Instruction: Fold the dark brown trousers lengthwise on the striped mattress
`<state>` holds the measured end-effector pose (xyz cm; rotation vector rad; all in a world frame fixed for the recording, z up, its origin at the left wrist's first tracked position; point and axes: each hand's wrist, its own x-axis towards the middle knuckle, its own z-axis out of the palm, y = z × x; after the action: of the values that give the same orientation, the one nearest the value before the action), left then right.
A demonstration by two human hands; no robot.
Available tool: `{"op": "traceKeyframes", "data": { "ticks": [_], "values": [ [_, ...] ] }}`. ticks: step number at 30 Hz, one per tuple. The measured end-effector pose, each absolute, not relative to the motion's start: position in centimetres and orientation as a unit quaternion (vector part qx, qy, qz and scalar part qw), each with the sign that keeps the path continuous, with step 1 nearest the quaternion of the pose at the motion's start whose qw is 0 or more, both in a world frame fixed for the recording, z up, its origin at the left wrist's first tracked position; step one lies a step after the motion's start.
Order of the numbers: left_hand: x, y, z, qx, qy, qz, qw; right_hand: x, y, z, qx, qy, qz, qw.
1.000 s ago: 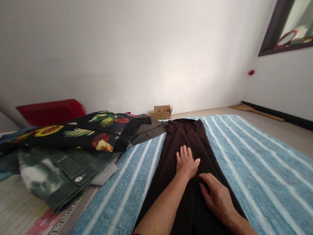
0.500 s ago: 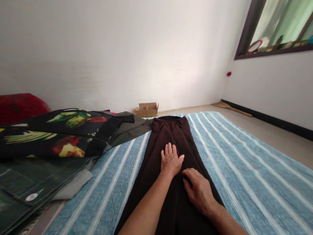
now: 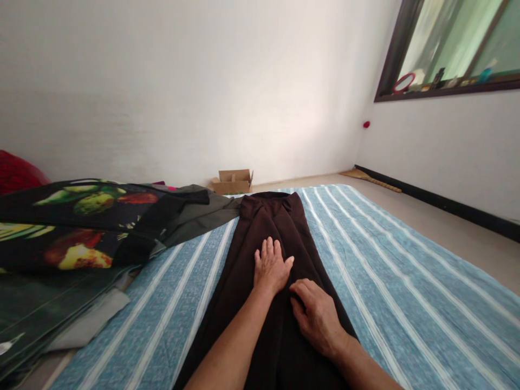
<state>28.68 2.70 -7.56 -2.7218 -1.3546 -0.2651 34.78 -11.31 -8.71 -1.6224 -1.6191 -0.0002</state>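
A dark brown garment (image 3: 268, 216) with a gathered waistband, trousers or a skirt, lies lengthwise on a striped blue sheet, its waist at the far end. My left hand (image 3: 271, 268) rests flat on its middle, fingers stretched forward and thumb out to the right. Just nearer and to the right, my right hand (image 3: 317, 314) sits on the same cloth with its fingers loosely curled in. No bunched fabric shows in that hand, though its fingertips are partly hidden. The garment's near end runs under my forearms and out of view.
The blue-and-white striped sheet (image 3: 377, 281) spreads around the garment. At left lie a black fruit-print cloth (image 3: 93, 216), dark green clothing (image 3: 44, 303) and a red item (image 3: 18, 173). An open cardboard box (image 3: 231, 182) stands by the wall. At right is a window (image 3: 450, 49).
The view has turned slightly to the right, so everything appears shifted left. Both hands keep nearly the same places and poses on the garment.
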Motion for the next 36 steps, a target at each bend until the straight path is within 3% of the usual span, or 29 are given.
{"op": "traceKeyframes", "data": {
  "ticks": [36],
  "values": [
    [28.90, 2.45, -7.31, -0.892, -0.444, -0.085, 0.010, 35.08, -11.63, -8.37, -0.648, -0.651, -0.009, 0.395]
  ]
}}
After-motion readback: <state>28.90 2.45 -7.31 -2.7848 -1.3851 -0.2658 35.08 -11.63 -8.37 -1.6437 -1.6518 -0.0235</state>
